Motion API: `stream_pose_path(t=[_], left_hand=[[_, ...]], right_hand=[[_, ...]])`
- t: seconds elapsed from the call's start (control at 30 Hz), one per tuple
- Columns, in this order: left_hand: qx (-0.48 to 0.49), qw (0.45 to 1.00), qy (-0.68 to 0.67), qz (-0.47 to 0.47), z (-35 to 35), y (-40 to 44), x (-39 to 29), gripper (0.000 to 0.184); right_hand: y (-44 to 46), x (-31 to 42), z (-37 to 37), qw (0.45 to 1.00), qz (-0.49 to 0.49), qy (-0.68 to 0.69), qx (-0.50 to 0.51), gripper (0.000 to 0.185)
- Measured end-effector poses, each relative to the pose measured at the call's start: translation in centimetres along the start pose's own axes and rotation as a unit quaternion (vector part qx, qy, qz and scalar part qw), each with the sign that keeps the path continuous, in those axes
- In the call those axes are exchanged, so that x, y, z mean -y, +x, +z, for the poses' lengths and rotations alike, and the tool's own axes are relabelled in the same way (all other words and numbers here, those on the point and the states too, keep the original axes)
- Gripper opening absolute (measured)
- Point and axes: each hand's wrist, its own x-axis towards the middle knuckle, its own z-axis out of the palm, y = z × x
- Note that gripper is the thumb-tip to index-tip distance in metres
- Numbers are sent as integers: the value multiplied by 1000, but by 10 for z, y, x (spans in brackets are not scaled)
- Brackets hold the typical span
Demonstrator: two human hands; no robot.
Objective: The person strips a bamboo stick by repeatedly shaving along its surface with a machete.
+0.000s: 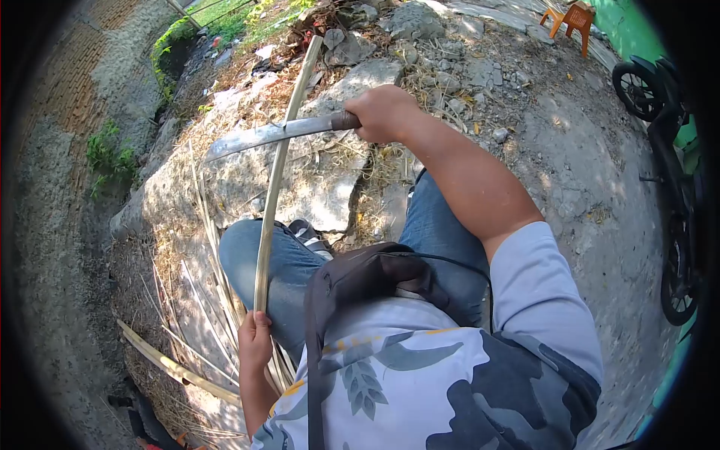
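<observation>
My right hand is closed around the dark handle of a machete, its long blade pointing left. The blade lies across a long pale strip, which looks like split bamboo, near its upper part. Down at the strip's lower end, beside my bent left knee, my left hand grips it. The strip runs upward past the knee, tilted slightly to the right. Several thin pale strips lie on the ground to the left of my knee, and a wider curved piece lies at lower left.
A broken concrete slab lies before me, with rubble and shavings around it. On the left runs a rough wall. A motorcycle stands at the right, and an orange plastic chair is at the upper right.
</observation>
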Motion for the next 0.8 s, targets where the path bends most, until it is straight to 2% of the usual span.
stream_pose_path(t=[0.07,0.1,0.2,0.3,0.4,0.5,0.67,0.73,0.8], left_hand=[[-30,999,22,22,5,-4,-2,43],[-22,1000,-15,-7,4,-3,3,42],[-31,999,-5,6,5,-4,8,46],[-25,997,47,47,2,-1,1,46],[-3,999,51,20,-2,3,1,45],[10,1000,12,-16,-4,4,-2,41],[9,1000,-1,-12,-6,3,3,42],[-2,1000,4,0,-3,3,4,43],[-11,1000,5,21,1,5,7,43]], right_hand=[[4,-5,8,999,-27,20,-32,20],[2,-2,5,998,-24,40,-31,20],[2,-3,14,995,-42,81,-41,18],[9,-13,18,989,-58,111,81,22],[1,-10,25,988,-110,103,25,16],[-1,15,38,983,-176,41,15,14],[3,40,41,969,-248,-24,-13,12],[10,23,32,974,-223,-21,-42,12],[24,-6,33,990,-124,-3,-65,14]])
